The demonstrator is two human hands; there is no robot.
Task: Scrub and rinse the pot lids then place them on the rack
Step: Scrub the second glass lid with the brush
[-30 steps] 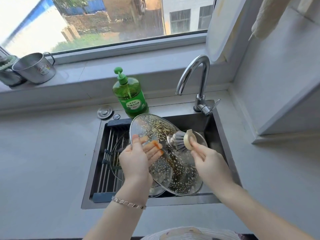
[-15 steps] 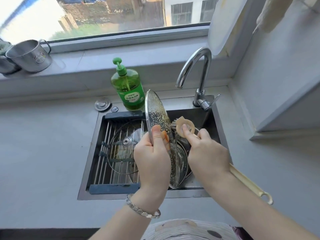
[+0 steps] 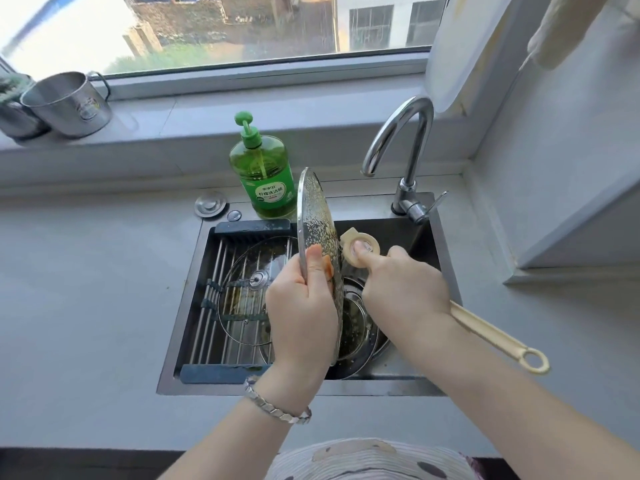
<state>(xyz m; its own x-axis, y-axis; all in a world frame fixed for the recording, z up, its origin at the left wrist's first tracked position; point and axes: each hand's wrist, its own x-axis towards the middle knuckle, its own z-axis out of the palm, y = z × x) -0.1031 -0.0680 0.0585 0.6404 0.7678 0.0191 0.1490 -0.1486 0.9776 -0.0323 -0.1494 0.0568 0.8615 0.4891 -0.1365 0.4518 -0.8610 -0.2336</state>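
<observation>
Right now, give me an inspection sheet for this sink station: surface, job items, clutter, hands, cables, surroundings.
Surface: grey countertop, steel sink set into it.
Job's things: speckled dirty lid held on edge over the sink; glass lid lying on the rack across the sink's left half; stacked lids in the basin at right; long-handled brush.
Clutter: green soap bottle and sink plug behind the sink; metal cup on the sill.
Hands: left hand grips the dirty lid's rim; right hand holds the brush, its head against the lid.
Cables: nothing seen.
Surroundings: faucet, no water seen running; window behind.
</observation>
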